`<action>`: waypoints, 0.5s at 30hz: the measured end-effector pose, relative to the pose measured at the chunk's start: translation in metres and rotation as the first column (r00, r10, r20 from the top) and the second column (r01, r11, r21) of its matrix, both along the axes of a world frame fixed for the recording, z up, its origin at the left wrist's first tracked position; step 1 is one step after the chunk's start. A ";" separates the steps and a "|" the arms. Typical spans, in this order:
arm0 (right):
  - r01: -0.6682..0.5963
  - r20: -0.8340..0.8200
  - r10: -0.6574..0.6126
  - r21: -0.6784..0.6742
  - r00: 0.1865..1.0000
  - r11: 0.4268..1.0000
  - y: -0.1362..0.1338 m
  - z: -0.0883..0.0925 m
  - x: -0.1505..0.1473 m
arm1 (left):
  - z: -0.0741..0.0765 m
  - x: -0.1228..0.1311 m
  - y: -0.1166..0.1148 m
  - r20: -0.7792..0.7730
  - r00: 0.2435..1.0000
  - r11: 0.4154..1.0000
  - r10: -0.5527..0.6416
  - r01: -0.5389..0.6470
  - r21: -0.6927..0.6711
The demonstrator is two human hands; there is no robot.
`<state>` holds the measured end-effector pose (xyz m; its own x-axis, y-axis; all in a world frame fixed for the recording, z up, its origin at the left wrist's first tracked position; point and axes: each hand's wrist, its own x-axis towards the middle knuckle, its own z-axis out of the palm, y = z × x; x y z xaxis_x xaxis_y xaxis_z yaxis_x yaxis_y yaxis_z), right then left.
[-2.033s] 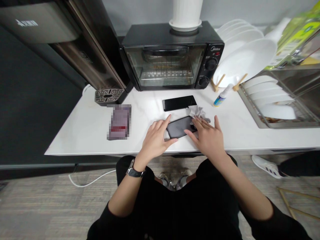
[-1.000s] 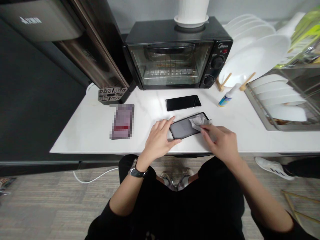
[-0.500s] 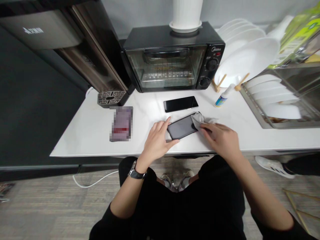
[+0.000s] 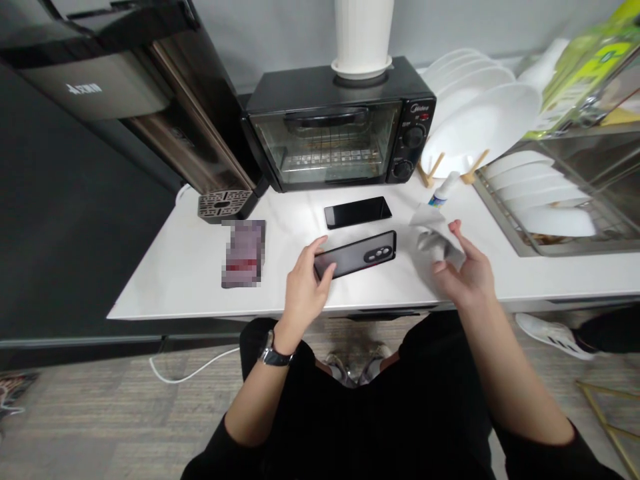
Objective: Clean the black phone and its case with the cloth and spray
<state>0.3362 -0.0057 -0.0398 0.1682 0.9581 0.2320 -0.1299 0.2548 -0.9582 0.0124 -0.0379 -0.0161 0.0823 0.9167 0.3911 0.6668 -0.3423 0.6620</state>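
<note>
My left hand (image 4: 304, 288) grips a black phone (image 4: 359, 253) by its left end and holds it tilted on edge above the white counter (image 4: 170, 267); its back with the camera bump faces me. My right hand (image 4: 465, 270) is lifted to the right of the phone, with its fingers closed on a crumpled grey wiping cloth (image 4: 434, 235). A second black phone (image 4: 357, 212) lies flat, screen up, just behind the held one.
A black toaster oven (image 4: 335, 133) stands at the back with a white ribbed vessel (image 4: 363, 37) on top. A small spray bottle (image 4: 443, 192), white plates in a rack (image 4: 480, 123), a dish tray (image 4: 550, 207), a blurred flat item (image 4: 243, 253) and a water dispenser (image 4: 165, 113) surround the spot.
The phone lay screen up while my right hand wiped it with the cloth. My left hand has now turned it onto its edge, back toward me, and my right hand lifted the cloth away rightward.
</note>
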 end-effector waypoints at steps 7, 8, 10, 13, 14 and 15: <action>-0.173 -0.232 0.130 -0.175 0.964 0.969 -0.012 0.020 -0.045 | -0.004 0.018 -0.003 0.029 0.996 0.995 -0.088 0.087 0.049; -0.212 -0.235 0.165 -0.192 0.958 0.958 -0.015 0.023 -0.053 | -0.005 0.018 -0.004 0.024 0.995 0.994 -0.095 0.093 0.059; -0.266 -0.234 0.218 -0.195 0.947 0.944 -0.020 0.025 -0.063 | -0.007 0.016 -0.006 0.001 0.996 0.993 -0.093 0.092 0.070; -0.263 -0.211 0.218 -0.219 0.953 0.940 -0.021 0.018 -0.065 | -0.009 0.013 -0.007 -0.026 0.998 0.996 -0.062 0.064 0.061; -0.236 -0.182 0.197 -0.227 0.963 0.945 -0.019 0.014 -0.063 | -0.009 0.013 -0.007 -0.029 0.998 0.997 -0.053 0.055 0.061; -0.201 -0.139 0.173 -0.224 0.975 0.954 -0.017 0.011 -0.059 | -0.009 0.013 -0.007 -0.029 0.998 0.997 -0.048 0.049 0.061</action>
